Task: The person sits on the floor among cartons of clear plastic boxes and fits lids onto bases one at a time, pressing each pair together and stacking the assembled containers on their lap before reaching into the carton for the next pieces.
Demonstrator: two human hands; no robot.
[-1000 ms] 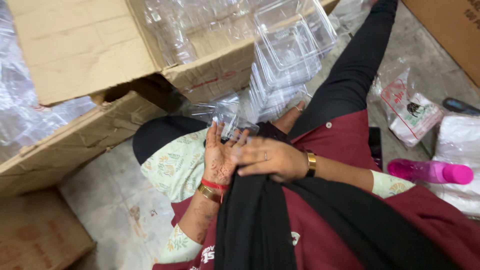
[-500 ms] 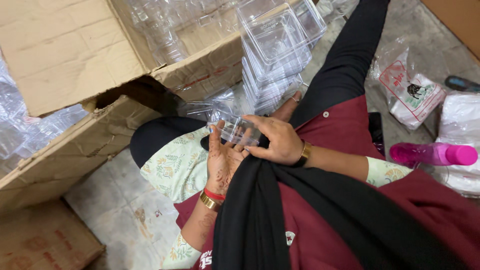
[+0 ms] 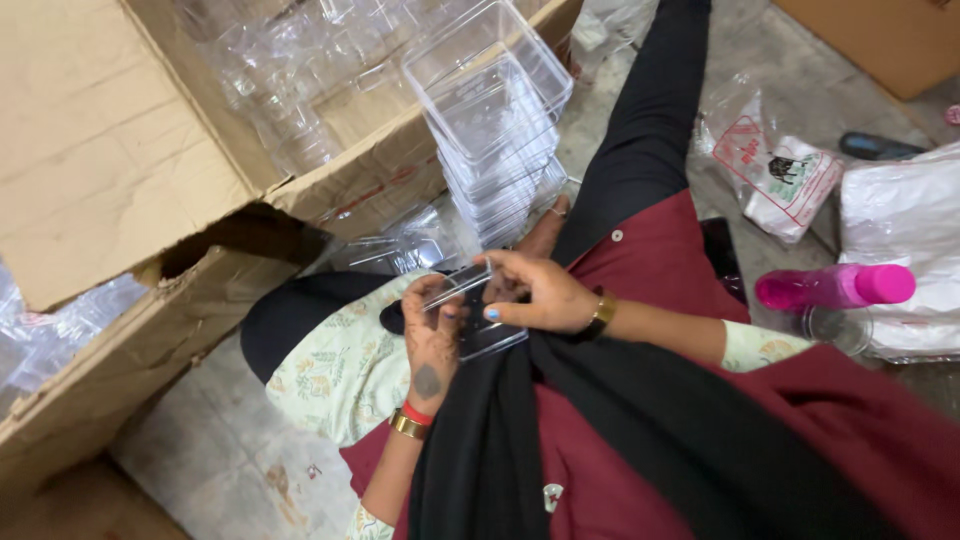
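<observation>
I sit on the floor with both hands in my lap on a small clear plastic box point(image 3: 478, 322). My left hand point(image 3: 432, 342), palm up with bangles at the wrist, supports the box from the left. My right hand point(image 3: 535, 296), with a gold watch, grips its top and right side, fingers curled over it. A tall stack of clear plastic boxes point(image 3: 492, 130) leans just beyond my hands, next to my black-trousered leg point(image 3: 640, 140).
A big open cardboard carton point(image 3: 130, 160) full of clear plastic pieces lies to the left and behind the stack. A pink bottle point(image 3: 835, 286), a printed plastic bag point(image 3: 775, 170) and white packets point(image 3: 905, 240) lie on the floor at right.
My hands have come together on the clear box, which now sits lower in my lap; the right hand has closed over its top. The camera has shifted slightly.
</observation>
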